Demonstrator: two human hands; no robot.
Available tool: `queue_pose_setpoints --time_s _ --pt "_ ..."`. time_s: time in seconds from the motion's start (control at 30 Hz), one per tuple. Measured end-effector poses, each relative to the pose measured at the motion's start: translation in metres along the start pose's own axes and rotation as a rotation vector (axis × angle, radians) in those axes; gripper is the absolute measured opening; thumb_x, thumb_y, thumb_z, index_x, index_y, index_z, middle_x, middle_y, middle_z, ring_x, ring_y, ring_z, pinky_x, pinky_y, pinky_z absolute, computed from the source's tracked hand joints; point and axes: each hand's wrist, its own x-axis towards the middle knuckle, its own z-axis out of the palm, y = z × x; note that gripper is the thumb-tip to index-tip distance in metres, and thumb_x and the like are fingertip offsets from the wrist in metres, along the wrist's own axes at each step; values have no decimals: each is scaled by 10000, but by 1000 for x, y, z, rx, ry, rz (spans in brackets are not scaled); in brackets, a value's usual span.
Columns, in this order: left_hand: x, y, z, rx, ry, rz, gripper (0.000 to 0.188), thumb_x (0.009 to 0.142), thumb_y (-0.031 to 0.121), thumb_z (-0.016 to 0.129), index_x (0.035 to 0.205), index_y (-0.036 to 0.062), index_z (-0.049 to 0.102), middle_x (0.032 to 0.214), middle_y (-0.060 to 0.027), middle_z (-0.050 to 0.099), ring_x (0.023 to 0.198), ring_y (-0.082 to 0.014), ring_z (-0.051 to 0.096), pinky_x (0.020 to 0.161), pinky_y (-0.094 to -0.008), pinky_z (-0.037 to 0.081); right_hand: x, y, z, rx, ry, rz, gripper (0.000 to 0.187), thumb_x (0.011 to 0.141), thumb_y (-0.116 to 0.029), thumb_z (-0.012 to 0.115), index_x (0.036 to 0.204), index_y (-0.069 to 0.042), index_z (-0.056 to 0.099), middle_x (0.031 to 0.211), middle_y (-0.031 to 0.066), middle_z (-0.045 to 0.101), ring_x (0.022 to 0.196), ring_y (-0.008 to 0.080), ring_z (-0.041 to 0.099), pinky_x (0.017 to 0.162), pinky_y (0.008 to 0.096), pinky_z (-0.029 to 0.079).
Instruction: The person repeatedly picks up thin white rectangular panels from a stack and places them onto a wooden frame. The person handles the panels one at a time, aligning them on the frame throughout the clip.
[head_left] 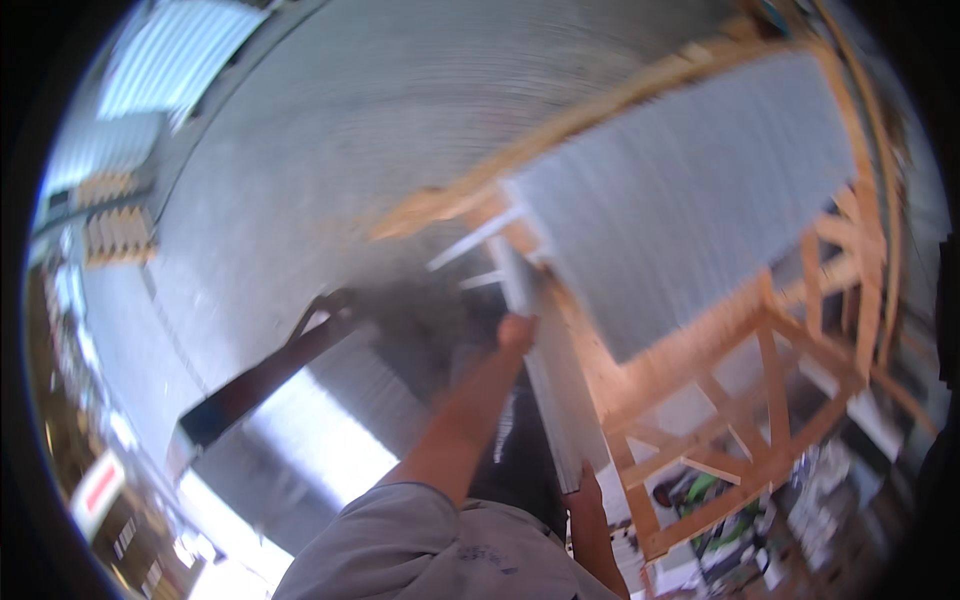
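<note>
In the head view, a long grey panel (pixel 558 395) is held beside the wooden counter (pixel 603 378), its far part gripped by the fingers of the left hand (pixel 516 332), its near end by the right hand (pixel 584 486). A grey sheet (pixel 685 200) is laid on top.

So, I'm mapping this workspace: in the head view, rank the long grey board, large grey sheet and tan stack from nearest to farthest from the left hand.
1. Long grey board: held in the left hand.
2. Large grey sheet: to the right, past the board.
3. Tan stack: far off, left side.
</note>
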Motion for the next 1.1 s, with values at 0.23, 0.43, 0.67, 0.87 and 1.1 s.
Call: queue_pose_setpoints --time_s 0.23,0.43,0.67,0.87,1.1 --pt "-157 86 -59 -1114 1 -580 558 775 311 577 1104 -75 346 852 -257 617 805 -392 627 715 -456 504 -90 -32 72 -1825 -87 -654 550 862 -364 564 1237 12 420 1082 203 590 986 304 598 805 331 474" --pt "-207 82 -124 -1293 104 -559 389 761 181 542 1030 -60 398 824 -272 608 794 -430 616 709 -479 494 -45 -45 83 -1329 -542 -317 557 826 -281 616 1247 -3 379 1091 175 559 1006 229 573 802 322 466" --pt "-149 43 -111 -300 331 -2 219 679 162 619 779 -32 598 667 -207 612 691 -303 652 583 -436 506 0 -97 27 -1311 -281 -384 278 876 -214 533 1076 -22 512 808 96 536 750 179 561 601 308 435" --pt "-123 -19 -127 -39 334 282 109 676 201 643 698 102 605 660 -113 620 611 -260 639 504 -374 483 3 -81 23 -1093 -359 -215 515 897 -105 496 1353 -33 268 870 80 584 825 190 626 643 288 539" --pt "-119 -95 -174 -1093 63 -91 432 686 297 657 902 -77 644 770 -153 633 647 -228 598 597 -363 474 65 -52 68 -1468 -734 -852 518 873 -445 538 1170 -22 499 1031 176 587 912 293 602 724 416 507"
